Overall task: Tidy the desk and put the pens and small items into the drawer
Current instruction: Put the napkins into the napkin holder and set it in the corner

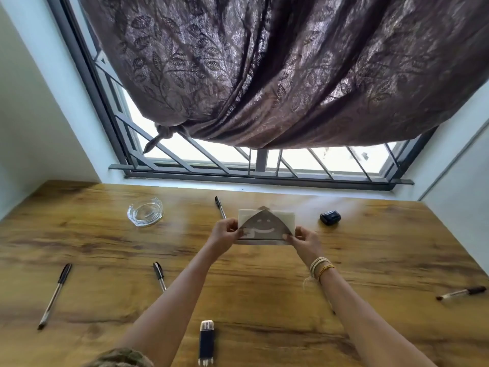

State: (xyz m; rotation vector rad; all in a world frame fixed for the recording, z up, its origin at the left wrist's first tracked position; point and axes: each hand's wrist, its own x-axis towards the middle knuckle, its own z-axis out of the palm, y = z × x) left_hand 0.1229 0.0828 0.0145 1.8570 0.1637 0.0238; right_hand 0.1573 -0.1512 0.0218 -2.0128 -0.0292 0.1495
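A triangular brown napkin holder (265,227) with a smiley cut-out and white napkins stands mid-desk. My left hand (225,231) grips its left end and my right hand (304,241) grips its right end. Several black pens lie on the wooden desk (105,247): one pen (220,207) behind my left hand, one pen (55,295) at the far left, one pen (159,276) left of my left forearm, one pen (461,293) at the right edge. A dark lighter (206,343) lies near the front edge. A small black case (330,217) sits right of the holder.
A clear glass ashtray (145,211) stands at the back left of the desk. Behind the desk is a barred window (264,162) with a knotted purple curtain (264,75) hanging over it. White walls close in on both sides. No drawer is in view.
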